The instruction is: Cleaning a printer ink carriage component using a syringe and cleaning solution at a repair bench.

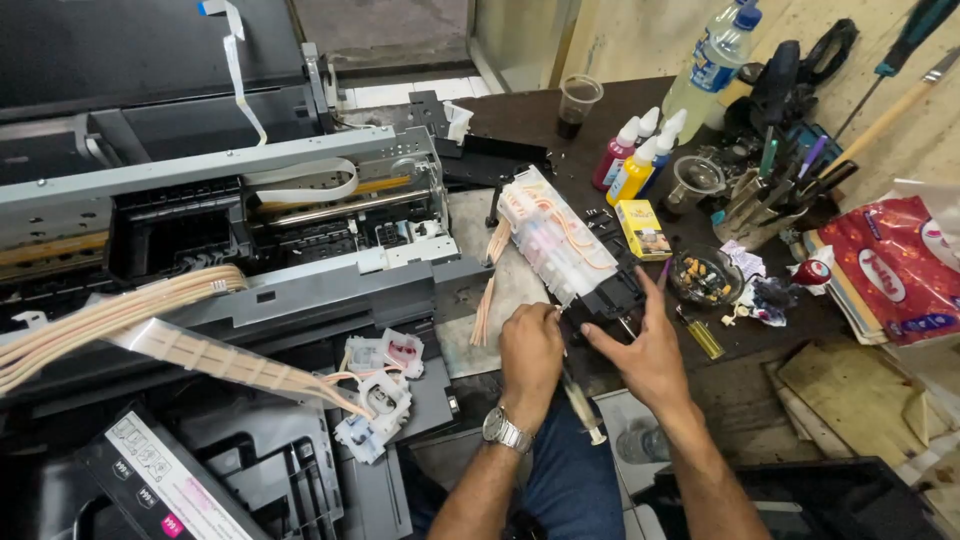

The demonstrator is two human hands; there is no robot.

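Nearest the camera, the left hand (530, 352), a metal watch on its wrist, is curled shut around a syringe (580, 400) whose barrel slants down towards the lap and whose tip meets the near end of the ink tank block (562, 245). The right hand (648, 350) lies spread, fingers pressed on the black base of that block to steady it.

The block lies on the dark desk (740, 375), just right of the opened printer (250, 240), its long side slanting away from the person. It looks like thin, clear, rigid plastic, light in itself but weighted by any ink inside, smooth and likely slippery where stained. Its thin pale tubes (490, 280) are soft and would kink or pull off if tugged, so the safest hold seems to be the black base or the flat sides, never the tubing.

Beyond it stand a small yellow box (643, 228), coloured ink bottles (632, 160), a plastic cup (578, 103) and a holder of tools (770, 195).
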